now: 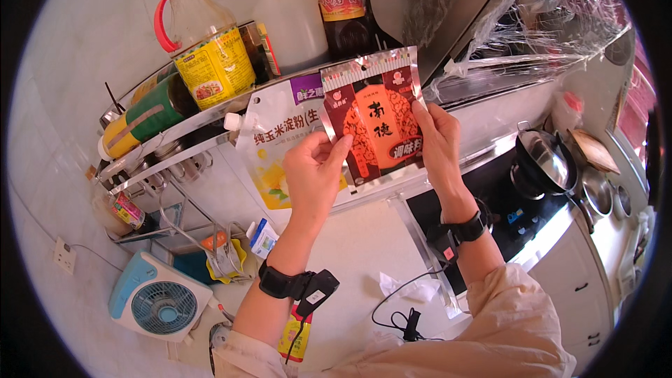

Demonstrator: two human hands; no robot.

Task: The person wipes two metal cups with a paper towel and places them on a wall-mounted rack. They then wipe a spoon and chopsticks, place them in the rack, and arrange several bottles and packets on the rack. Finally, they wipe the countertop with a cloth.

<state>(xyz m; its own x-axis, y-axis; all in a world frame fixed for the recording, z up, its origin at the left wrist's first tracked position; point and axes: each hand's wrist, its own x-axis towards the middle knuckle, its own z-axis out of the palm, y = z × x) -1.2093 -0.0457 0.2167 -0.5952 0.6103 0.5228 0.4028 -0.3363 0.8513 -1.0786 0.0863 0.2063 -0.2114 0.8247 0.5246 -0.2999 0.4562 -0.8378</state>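
Note:
Both of my hands hold a red and silver seasoning packet (374, 121) upright before me. My left hand (317, 168) pinches its lower left edge between thumb and fingers, and my right hand (441, 139) grips its right edge. The packet's top looks sealed, with a hang hole. Just behind it and to the left hangs a white and yellow spouted starch pouch (273, 155), partly hidden by the packet and my left hand. A narrow shelf above carries an oil bottle with a red handle (215, 63), a translucent white jug (291, 16) and a dark sauce bottle (341, 10).
A metal rack (173, 173) lines the left wall, above a blue and white box fan (163, 307). A white tissue (412, 287), a black cable and a yellow packet (295, 338) lie on the counter. A lidded wok (546, 160) stands on the black cooktop (499, 220) at right.

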